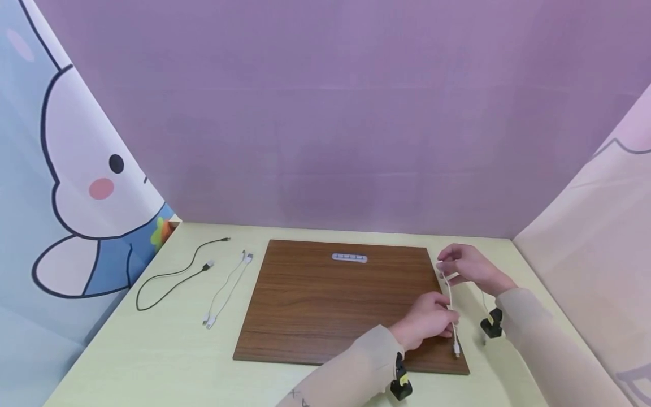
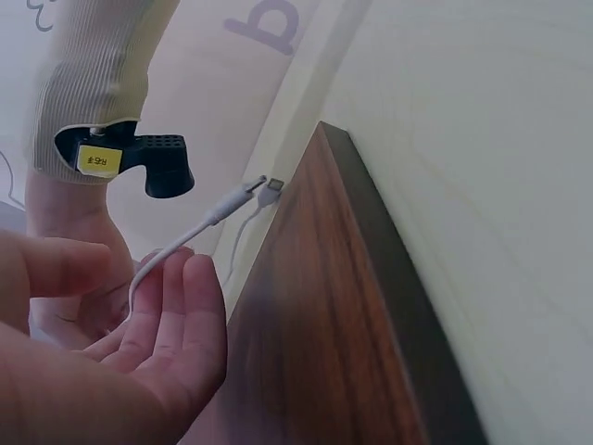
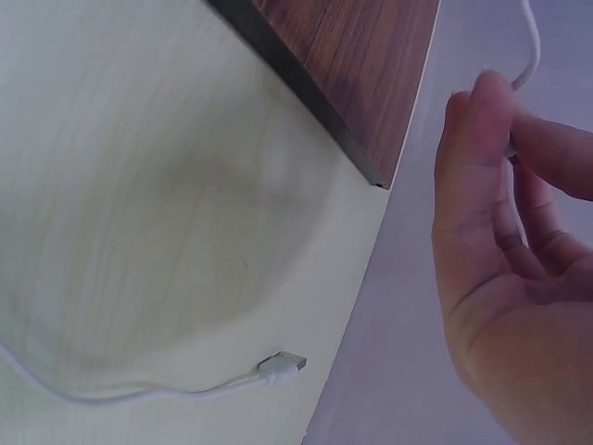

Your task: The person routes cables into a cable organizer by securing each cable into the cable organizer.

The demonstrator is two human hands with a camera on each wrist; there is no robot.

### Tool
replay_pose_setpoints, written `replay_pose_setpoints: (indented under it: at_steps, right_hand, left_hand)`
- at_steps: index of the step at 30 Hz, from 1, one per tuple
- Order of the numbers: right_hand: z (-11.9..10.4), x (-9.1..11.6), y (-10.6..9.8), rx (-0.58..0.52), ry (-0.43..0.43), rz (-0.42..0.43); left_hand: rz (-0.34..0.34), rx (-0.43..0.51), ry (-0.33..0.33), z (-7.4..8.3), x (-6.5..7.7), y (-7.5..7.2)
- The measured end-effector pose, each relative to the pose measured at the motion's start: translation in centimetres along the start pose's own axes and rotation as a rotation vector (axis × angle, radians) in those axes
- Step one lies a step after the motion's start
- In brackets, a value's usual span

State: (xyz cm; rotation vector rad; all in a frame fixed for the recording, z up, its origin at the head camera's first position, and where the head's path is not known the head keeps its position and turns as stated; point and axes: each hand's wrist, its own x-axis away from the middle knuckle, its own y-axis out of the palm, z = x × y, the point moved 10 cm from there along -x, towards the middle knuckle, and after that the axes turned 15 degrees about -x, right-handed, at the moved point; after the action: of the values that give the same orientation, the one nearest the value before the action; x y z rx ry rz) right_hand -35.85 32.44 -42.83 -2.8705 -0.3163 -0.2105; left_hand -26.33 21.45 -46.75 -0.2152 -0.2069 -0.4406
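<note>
A white USB cable runs between my two hands over the right edge of a brown wood-grain board. My right hand pinches its far end between thumb and fingertips, which mostly hide that plug. Lower down, my left hand holds the cable in loosely curled fingers. Beyond them the near plug sticks out toward the board's front right corner. In the left wrist view, the cable crosses the curled fingers.
Another white cable with a USB plug lies on the table right of the board. A pale cable clip strip sits near the board's back edge. To the left lie a black cable and a white cable. Cloth walls surround the table.
</note>
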Motion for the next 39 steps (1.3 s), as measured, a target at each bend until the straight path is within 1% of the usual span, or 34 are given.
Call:
replay_pose_setpoints:
  at_steps: [3,5,11,13,16,21,27,33,36,39]
  right_hand:
    - [-0.4,-0.1,0.2,-0.011,-0.016,-0.002]
    - [-0.6,-0.1,0.4,-0.015,-0.017,-0.008]
    - [-0.9,-0.2,0.9,-0.054,-0.006,-0.042]
    - [-1.0,-0.3,1.0,-0.072,-0.012,-0.053]
    - [-1.4,-0.4,1.4,-0.065,-0.036,-0.075]
    - [-2.1,-0.7,2.7,-0.053,-0.069,-0.129]
    - [-2.7,-1.2,4.4,-0.067,-0.078,-0.186]
    - [-2.9,-1.9,5.5,-0.015,-0.088,-0.181]
    - [-3.3,-2.2,5.9,-0.001,-0.098,-0.159]
    - [-3.9,-2.5,6.0,0.029,-0.106,-0.119]
  left_hand:
    - [0.003,-0.039,0.015,0.3,0.2,-0.6]
    - [-0.008,-0.078,0.023,0.5,0.4,-1.0]
    - [-0.038,-0.168,0.022,0.9,1.3,-2.4]
    - [-0.039,-0.205,0.022,1.0,1.5,-2.9]
    - [-0.039,-0.262,0.025,1.1,1.8,-3.5]
    - [-0.045,-0.342,0.015,0.9,2.2,-4.6]
    - [-0.034,-0.432,0.012,0.8,2.7,-6.0]
    - [-0.037,-0.451,0.017,0.7,3.1,-7.0]
    - [-0.024,-0.462,0.029,0.7,3.3,-7.7]
    - [-0.003,-0.500,0.041,0.6,3.3,-8.5]
